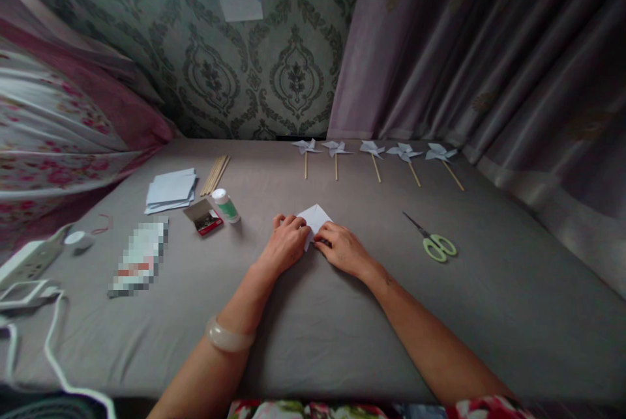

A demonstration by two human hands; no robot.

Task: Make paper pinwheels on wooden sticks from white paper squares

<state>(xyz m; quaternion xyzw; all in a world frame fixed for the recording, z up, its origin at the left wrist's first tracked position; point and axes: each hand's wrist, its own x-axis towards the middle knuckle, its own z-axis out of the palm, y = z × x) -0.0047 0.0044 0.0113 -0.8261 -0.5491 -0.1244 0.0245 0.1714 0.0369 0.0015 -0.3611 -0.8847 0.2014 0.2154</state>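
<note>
A small white sheet of paper (315, 216) lies on the cloth-covered table in front of me, with a crease or cut line near its far corner. My left hand (287, 242) presses on its left side, fingers curled over the edge. On the near right side, the fingers of my right hand (341, 246) are closed on the paper. Both hands hide much of the sheet's near half. Off to the right lie green-handled scissors (435, 240), blades pointing away and left.
Several paper pinwheels (372, 150) on sticks lie along the back. To the left are stacked paper (171, 189), wooden sticks (215, 174), an open red box (208, 221) and a white-capped bottle (225, 206). A power strip (32, 261) with white cables sits at far left.
</note>
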